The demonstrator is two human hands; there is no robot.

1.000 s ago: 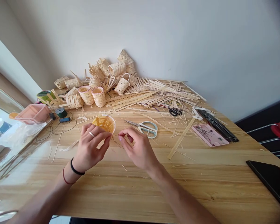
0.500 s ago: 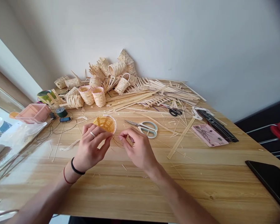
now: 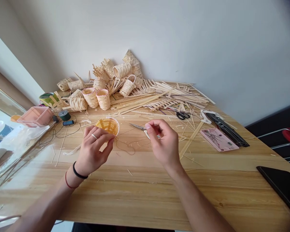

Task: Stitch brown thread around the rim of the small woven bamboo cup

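Note:
A small yellow woven bamboo basket (image 3: 108,125) with a white-trimmed rim lies tilted behind my left hand (image 3: 96,145). The thumb and forefinger of that hand are pinched at the rim, and the other fingers curl over the basket's near side. Thin brown thread (image 3: 125,149) hangs from the rim and loops over the table. My right hand (image 3: 163,141) is raised to the right with thumb and forefinger pinched, and a faint line of thread runs toward it from the basket. Whether a needle is in this pinch cannot be seen. Light-handled scissors (image 3: 137,126) lie partly hidden behind the right hand.
Woven baskets (image 3: 102,99) and bamboo strips (image 3: 178,93) are heaped against the wall. Thread spools (image 3: 64,115) and a pink bin (image 3: 36,116) stand at left. At right lie black scissors (image 3: 182,115), a pink tray (image 3: 218,139) and a black flat object (image 3: 277,187).
My right hand has moved right and slightly up, away from the basket, and now covers the light scissors' handles. The left hand stays at the basket rim.

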